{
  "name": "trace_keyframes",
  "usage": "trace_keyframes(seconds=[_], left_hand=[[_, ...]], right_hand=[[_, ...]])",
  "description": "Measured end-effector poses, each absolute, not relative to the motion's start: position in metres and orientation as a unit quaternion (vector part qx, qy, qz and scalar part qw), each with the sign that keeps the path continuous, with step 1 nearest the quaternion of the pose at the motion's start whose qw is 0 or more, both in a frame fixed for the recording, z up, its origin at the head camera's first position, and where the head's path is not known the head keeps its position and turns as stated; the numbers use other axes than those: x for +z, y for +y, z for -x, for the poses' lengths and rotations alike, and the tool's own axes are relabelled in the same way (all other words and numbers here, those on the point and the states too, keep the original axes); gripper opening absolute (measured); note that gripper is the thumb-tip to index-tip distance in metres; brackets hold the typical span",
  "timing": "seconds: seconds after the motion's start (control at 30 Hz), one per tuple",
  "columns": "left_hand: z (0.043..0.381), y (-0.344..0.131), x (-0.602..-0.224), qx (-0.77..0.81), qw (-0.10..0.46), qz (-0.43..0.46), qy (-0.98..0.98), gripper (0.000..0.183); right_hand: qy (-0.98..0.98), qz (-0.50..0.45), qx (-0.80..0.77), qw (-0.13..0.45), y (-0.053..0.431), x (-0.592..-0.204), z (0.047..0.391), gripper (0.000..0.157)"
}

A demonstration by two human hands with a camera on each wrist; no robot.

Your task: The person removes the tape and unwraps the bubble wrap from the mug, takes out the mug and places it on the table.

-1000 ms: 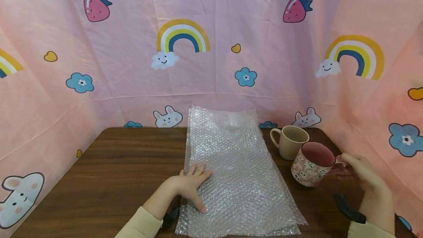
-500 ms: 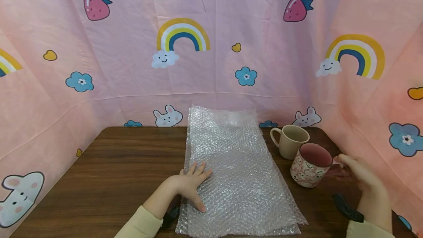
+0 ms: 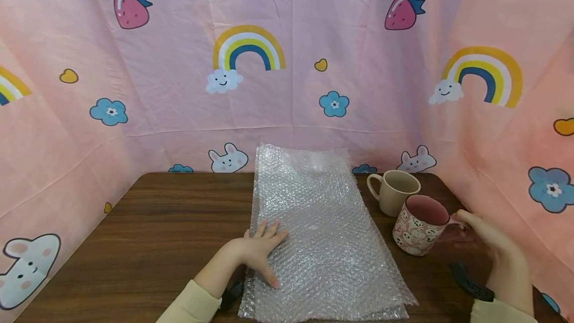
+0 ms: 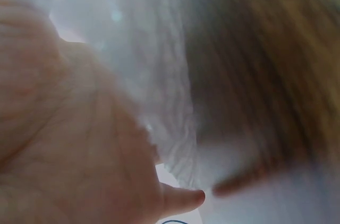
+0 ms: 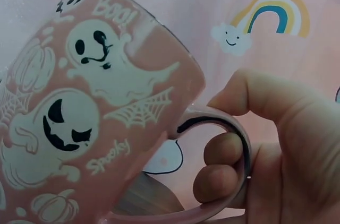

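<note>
A long sheet of bubble wrap point(image 3: 323, 233), at least two layers, lies down the middle of the table. On its left edge my left hand point(image 3: 260, 253) rests with fingers spread; the left wrist view shows the palm point(image 4: 69, 128) beside the wrap. At the right, my right hand point(image 3: 486, 236) grips the handle of a pink mug point(image 3: 417, 231) with white ghosts. In the right wrist view two fingers point(image 5: 220, 165) pass through the mug's handle and the thumb lies along its top. Right behind the pink mug stands a plain beige mug point(image 3: 394, 193), handle to the left.
The dark wooden table point(image 3: 179, 233) extends to the left of the wrap. A pink cloth point(image 3: 278, 103) printed with rainbows and strawberries hangs around the back and sides. The wrap's far end reaches the cloth.
The pink mug has shifted slightly left and toward me, with my right hand on its handle. My left hand and the bubble wrap have stayed in place.
</note>
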State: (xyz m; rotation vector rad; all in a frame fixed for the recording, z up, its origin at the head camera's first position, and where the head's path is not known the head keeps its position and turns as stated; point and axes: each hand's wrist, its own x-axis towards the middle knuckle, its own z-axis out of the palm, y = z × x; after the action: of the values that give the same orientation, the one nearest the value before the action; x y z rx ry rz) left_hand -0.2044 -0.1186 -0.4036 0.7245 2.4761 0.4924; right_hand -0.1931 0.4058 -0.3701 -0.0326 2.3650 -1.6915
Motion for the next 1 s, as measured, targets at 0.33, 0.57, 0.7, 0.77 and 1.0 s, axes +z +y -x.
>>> trace_keyframes(seconds=[0.33, 0.57, 0.7, 0.77, 1.0], left_hand=[[0.205, -0.119, -0.405, 0.179, 0.249, -0.267, 0.914, 0.116], [0.203, -0.120, -0.403, 0.200, 0.226, -0.270, 0.914, 0.101], [0.203, -0.122, -0.404, 0.221, 0.198, -0.271, 0.916, 0.090], [0.203, -0.123, -0.404, 0.230, 0.185, -0.274, 0.915, 0.085], [0.205, -0.127, -0.406, 0.249, 0.148, -0.281, 0.915, 0.075]], right_hand=[[0.821, -0.011, -0.556, 0.125, 0.404, -0.366, 0.192, 0.032], [0.829, -0.010, -0.542, 0.140, 0.402, -0.363, 0.191, 0.036], [0.849, -0.009, -0.511, 0.134, 0.399, -0.359, 0.189, 0.043], [0.859, -0.009, -0.497, 0.127, 0.398, -0.356, 0.188, 0.046], [0.890, -0.006, -0.444, 0.101, 0.393, -0.349, 0.183, 0.045]])
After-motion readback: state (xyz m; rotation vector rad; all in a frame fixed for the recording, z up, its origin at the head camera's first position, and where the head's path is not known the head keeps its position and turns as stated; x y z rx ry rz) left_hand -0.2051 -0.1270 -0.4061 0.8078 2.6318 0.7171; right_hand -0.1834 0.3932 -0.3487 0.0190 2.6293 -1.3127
